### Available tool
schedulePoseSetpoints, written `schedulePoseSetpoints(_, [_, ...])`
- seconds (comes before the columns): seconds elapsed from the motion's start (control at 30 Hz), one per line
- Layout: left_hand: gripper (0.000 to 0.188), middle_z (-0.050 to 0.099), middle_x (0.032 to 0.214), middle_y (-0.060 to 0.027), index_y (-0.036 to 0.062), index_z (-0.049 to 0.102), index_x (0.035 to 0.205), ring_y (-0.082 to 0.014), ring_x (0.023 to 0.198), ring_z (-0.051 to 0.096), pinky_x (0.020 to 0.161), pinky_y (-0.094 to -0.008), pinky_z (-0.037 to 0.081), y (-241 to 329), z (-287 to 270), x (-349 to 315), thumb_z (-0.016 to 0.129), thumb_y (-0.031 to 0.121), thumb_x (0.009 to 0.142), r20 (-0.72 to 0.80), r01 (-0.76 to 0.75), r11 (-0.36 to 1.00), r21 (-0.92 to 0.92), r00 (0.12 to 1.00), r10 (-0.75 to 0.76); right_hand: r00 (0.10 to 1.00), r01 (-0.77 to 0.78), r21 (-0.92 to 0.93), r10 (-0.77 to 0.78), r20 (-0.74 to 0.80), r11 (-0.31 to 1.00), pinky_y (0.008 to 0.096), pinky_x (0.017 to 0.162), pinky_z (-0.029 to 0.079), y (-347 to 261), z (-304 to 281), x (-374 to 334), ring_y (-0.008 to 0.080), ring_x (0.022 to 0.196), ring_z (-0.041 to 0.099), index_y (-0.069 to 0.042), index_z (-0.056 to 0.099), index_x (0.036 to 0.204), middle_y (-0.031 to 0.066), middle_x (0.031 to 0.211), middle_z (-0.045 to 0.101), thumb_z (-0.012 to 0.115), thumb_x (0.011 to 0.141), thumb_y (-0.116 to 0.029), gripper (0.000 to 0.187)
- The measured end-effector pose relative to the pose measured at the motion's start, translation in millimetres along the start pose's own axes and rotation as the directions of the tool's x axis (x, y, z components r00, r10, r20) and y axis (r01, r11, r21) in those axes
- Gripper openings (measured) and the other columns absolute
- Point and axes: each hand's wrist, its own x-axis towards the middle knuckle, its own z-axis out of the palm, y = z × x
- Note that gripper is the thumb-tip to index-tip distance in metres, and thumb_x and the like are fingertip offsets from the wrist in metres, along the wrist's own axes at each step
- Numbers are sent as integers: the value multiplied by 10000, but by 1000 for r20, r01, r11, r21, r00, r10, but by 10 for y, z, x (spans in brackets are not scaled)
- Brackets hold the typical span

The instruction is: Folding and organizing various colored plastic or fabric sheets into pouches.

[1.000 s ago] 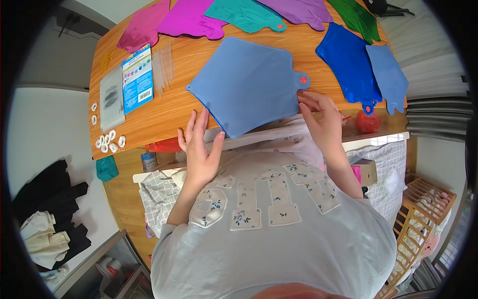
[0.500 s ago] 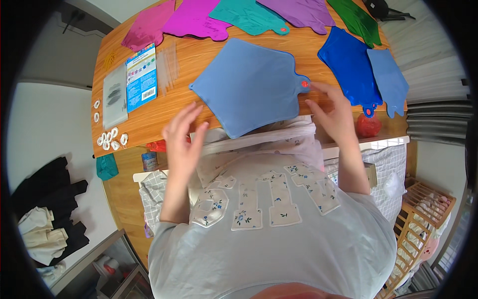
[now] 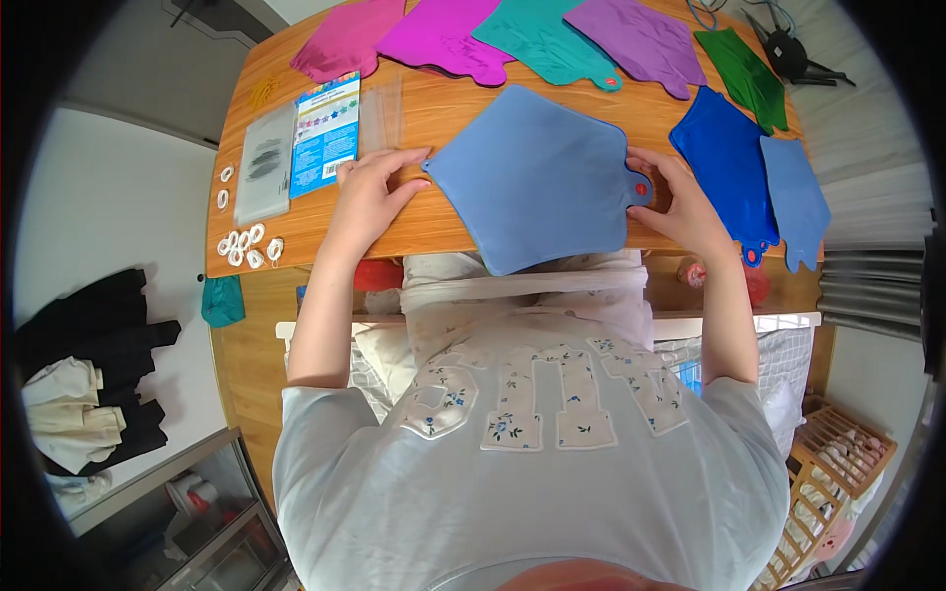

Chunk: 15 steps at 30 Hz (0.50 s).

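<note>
Hands: my left hand (image 3: 367, 197) flat-open, right hand (image 3: 690, 212) pinching the flat blue balloon's (image 3: 537, 177) tab (best kept taut on the desk (image 3: 434, 222)).

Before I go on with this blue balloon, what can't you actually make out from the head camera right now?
- Right hand: whether its fingers pinch the blue balloon's neck tab or just rest there; the hand covers the contact.
- Balloon's near point: hangs past the table edge, underside unseen.
- Left hand: fingertips at the balloon's corner; grip unclear.
- White rings: too small to tell what they are.
</note>
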Motion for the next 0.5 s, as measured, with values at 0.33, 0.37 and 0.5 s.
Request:
schedulePoseSetpoints(0.33, [233,679,770,-35,136,775,1019,-160,672,577,693,-302,428,-125,126,48,807,161,789,-112,7,990,-141,993,-23,1000,-9,-58,9,-9,998,338,1042,435,-52,10,6,223,1184,562,-86,533,1379,96,1250,630,774,746,38,689])
schedulePoseSetpoints(0.37, [233,679,770,-35,136,775,1019,-160,672,577,693,-302,428,-127,128,54,807,161,789,-111,5,990,-142,994,-21,1000,-12,-58,12,-8,998,339,1040,435,-52,8,3,224,1188,561,-86,534,1378,98,1252,630,772,748,36,685])
schedulePoseSetpoints(0.5, [237,667,742,-39,125,775,1009,-162,652,570,646,-291,426,-90,110,77,813,152,777,-159,-90,995,-43,984,82,1000,19,-86,-20,-13,996,338,1032,439,-31,8,-13,233,1188,562,-86,539,1375,98,1255,632,767,754,33,672])
